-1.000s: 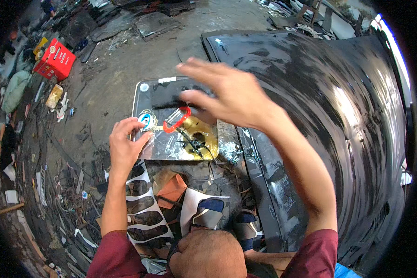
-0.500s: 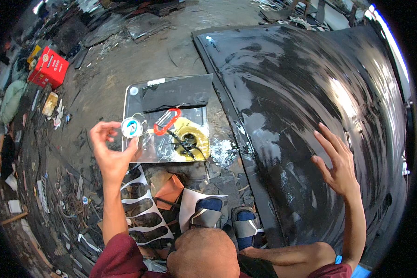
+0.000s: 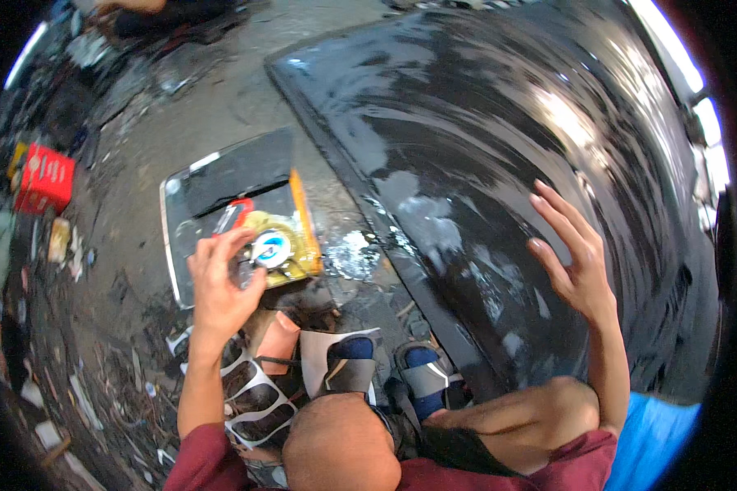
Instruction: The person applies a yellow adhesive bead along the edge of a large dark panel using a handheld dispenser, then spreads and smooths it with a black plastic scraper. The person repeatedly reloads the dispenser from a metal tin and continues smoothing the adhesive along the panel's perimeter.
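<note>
A small white spool [image 3: 271,248] with a blue-and-white round label is gripped between the thumb and fingers of my left hand [image 3: 221,282]. It hangs above a clear plastic board [image 3: 172,245], in front of a yellow roll of tape [image 3: 307,245]. Close by my left fingertips lies a red looped tool [image 3: 239,213], partly covered by the hand. A piece of black sheet [image 3: 258,168] rests on the far part of the board. My right hand [image 3: 577,262] is raised with its fingers apart, holding nothing, over a large shiny black sheet [image 3: 467,155].
A red box [image 3: 47,178] stands at the far left. White cut-out strips [image 3: 250,393] and an orange-brown folded piece [image 3: 278,337] lie near my sandalled feet [image 3: 352,368]. Scraps litter the left floor. Blue material [image 3: 655,442] shows at lower right.
My left hand has moved right with the spool, from the board's left edge to over the yellow tape roll. The whole view has shifted and turned. My right hand stays raised and open.
</note>
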`<move>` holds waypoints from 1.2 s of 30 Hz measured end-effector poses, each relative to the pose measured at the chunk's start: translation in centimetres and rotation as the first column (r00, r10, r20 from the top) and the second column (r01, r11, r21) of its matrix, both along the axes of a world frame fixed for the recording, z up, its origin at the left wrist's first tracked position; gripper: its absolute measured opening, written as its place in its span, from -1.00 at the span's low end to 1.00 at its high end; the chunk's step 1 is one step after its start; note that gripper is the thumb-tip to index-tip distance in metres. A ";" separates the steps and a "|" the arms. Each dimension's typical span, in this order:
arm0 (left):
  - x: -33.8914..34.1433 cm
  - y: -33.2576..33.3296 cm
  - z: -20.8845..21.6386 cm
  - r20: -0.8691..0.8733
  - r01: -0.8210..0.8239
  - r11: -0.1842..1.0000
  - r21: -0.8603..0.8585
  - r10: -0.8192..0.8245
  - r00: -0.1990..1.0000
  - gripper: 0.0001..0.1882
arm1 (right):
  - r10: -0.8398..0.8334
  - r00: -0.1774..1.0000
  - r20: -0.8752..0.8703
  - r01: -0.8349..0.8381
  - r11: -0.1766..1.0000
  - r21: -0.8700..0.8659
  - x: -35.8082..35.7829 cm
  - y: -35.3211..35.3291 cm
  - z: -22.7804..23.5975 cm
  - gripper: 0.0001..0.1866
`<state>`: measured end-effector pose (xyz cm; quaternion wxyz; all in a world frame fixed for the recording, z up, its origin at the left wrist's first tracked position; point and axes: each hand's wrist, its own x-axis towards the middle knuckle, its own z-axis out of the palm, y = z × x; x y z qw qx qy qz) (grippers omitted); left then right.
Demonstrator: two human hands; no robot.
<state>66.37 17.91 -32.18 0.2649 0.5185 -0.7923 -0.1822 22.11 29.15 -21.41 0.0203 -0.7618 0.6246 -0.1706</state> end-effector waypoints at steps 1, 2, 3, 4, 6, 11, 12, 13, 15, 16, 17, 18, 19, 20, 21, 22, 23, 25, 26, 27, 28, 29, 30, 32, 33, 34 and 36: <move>0.0 0.3 0.3 0.055 -0.004 1.000 -0.009 0.004 0.998 -0.31 | 0.007 1.000 0.000 -0.007 1.000 -0.008 -0.2 0.1 0.2 -0.43; 0.6 0.6 0.5 0.020 0.001 0.999 -0.037 0.000 1.000 -0.27 | 0.014 1.000 -0.001 -0.014 1.000 -0.025 -0.1 0.0 0.3 -0.44; 1.3 0.8 0.7 -0.013 0.001 0.998 -0.070 -0.002 1.000 -0.23 | -0.015 1.000 0.003 0.015 0.999 -0.039 -0.3 0.2 0.5 -0.45; 2.2 1.3 1.0 -0.093 -0.115 0.990 -0.085 0.107 0.990 -0.25 | -0.043 0.999 0.006 0.043 0.998 -0.052 -0.6 0.5 0.8 -0.45; 6.1 2.2 0.2 -0.276 -0.387 0.919 -0.073 0.354 0.894 -0.32 | -0.099 0.992 0.078 0.107 0.989 -0.104 -1.4 1.2 1.1 -0.49; 21.6 -5.8 -7.2 -0.690 -0.347 0.822 0.451 0.568 0.448 -0.37 | 0.017 0.991 0.131 -0.060 0.941 0.333 -0.8 0.3 -1.4 -0.53; 21.1 -8.8 -6.9 -0.677 -0.281 0.830 0.483 0.557 0.481 -0.29 | 0.115 0.993 0.038 -0.119 0.868 0.483 0.3 -0.4 -1.8 -0.53; 21.3 -11.8 -6.8 -0.726 -0.153 0.854 0.496 0.506 0.466 -0.28 | 0.231 0.973 -0.025 -0.167 0.769 0.617 0.7 -1.0 -2.0 -0.52; 19.8 -16.5 -7.0 -0.810 0.128 0.848 0.514 0.431 0.397 -0.26 | 0.137 0.991 -0.001 -0.114 0.828 0.550 -0.3 -1.2 -2.5 -0.53; 18.3 -18.2 -7.5 -0.840 0.277 0.811 0.515 0.414 0.350 -0.25 | 0.068 0.997 0.020 -0.070 0.902 0.426 -2.3 -1.1 -2.6 -0.52; 17.0 -19.4 -8.6 -0.864 0.424 0.754 0.501 0.406 0.298 -0.24 | -0.029 0.999 -0.020 0.034 0.944 0.327 -4.8 -0.6 -2.4 -0.52; 17.1 -20.4 -10.2 -0.845 0.459 0.711 0.533 0.413 0.341 -0.23 | -0.196 0.974 -0.118 0.220 0.941 0.257 -7.0 0.1 -1.4 -0.52; 19.7 -22.1 -11.9 -0.832 0.409 0.730 0.548 0.429 0.351 -0.25 | -0.329 0.934 -0.141 0.349 0.924 0.157 -9.1 1.0 -1.3 -0.52; 22.4 -23.7 -13.6 -0.818 0.355 0.746 0.564 0.448 0.360 -0.27 | -0.477 0.863 -0.169 0.494 0.865 0.083 -9.4 2.1 -0.8 -0.53; 24.9 -25.3 -14.6 -0.806 0.301 0.761 0.574 0.461 0.372 -0.29 | -0.594 0.801 -0.069 0.598 0.791 0.133 -11.1 3.6 -1.6 -0.53; 24.3 -25.7 -16.4 -0.818 0.189 0.817 0.545 0.470 0.331 -0.33 | -0.631 0.775 -0.036 0.628 0.762 0.158 -13.7 6.2 -2.6 -0.53; 24.2 -25.6 -17.3 -0.829 0.058 0.857 0.512 0.475 0.296 -0.37 | -0.654 0.757 -0.006 0.641 0.740 0.205 -15.0 8.6 -3.5 -0.53; 27.1 -24.4 -16.6 -0.801 -0.237 0.866 0.439 0.497 0.332 -0.46 | -0.694 0.715 0.083 0.645 0.700 0.307 -15.1 14.0 -6.0 -0.51; 25.6 -22.0 -17.1 -0.767 -0.233 0.814 0.532 0.579 0.274 -0.48 | -0.741 0.670 0.042 0.691 0.644 0.328 -14.9 17.3 -6.0 -0.52; 27.2 -19.3 -17.5 -0.766 -0.324 0.885 0.335 0.456 0.453 -0.46 | -0.773 0.634 0.041 0.717 0.607 0.343 -14.5 20.1 -7.0 -0.52; 28.7 -16.7 -17.7 -0.711 -0.398 0.911 0.112 0.353 0.608 -0.43 | -0.816 0.568 0.109 0.753 0.568 0.331 -14.7 23.5 -8.9 -0.52; 29.5 -14.8 -17.0 -0.812 -0.223 0.858 0.463 0.512 0.281 -0.33 | -0.855 0.494 0.159 0.792 0.518 0.322 -15.1 27.4 -10.6 -0.53; 22.1 -9.8 -14.1 -0.736 -0.232 0.747 0.623 0.660 0.151 -0.24 | -0.906 0.395 0.151 0.853 0.423 0.306 -14.7 31.5 -11.2 -0.54; 23.0 -4.0 -11.3 -0.696 -0.267 0.678 0.685 0.717 0.037 -0.24 | -0.948 0.236 0.215 0.899 0.297 0.321 -13.9 37.8 -15.4 -0.55; 26.2 -1.6 -12.4 -0.757 -0.351 0.743 0.570 0.641 0.126 -0.22 | -0.958 0.166 0.232 0.903 0.243 0.354 -13.0 40.2 -17.8 -0.55; 26.3 1.4 -12.5 -0.733 -0.398 0.713 0.578 0.668 0.132 -0.19 | -0.961 0.122 0.247 0.913 0.206 0.352 -11.0 41.5 -19.4 -0.55; 28.1 7.4 -14.5 -0.660 -0.266 0.704 0.659 0.710 0.246 -0.11 | -0.950 0.085 0.299 0.918 0.191 0.347 -7.9 42.2 -22.0 -0.55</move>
